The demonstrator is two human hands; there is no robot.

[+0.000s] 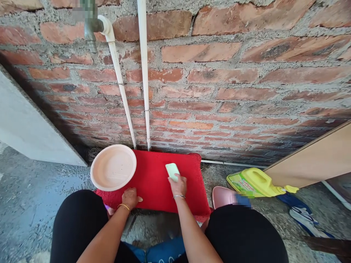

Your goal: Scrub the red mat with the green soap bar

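A red cloth (pixel 157 182) with a shaggy border lies spread low in front of me, between my knees. My left hand (pixel 131 198) presses on its near left part, fingers curled against the fabric and thumb pointing right. In my right hand (pixel 178 185) is a pale green bar of soap (pixel 172 171), its far end showing past my fingers and resting over the right half of the cloth. A light pink basin (pixel 113 166) sits on the cloth's left end, just beyond my left hand. A little clear liquid may be in it; I cannot tell.
A brick wall (pixel 203 98) rises behind the cloth, with a tap (pixel 91 33) and white pipes (pixel 144 73). At right are a yellow detergent jug (pixel 246 180), a pink slipper (pixel 222 197) and a board (pixel 315 157). A grey slab (pixel 33 120) leans at left above wet floor.
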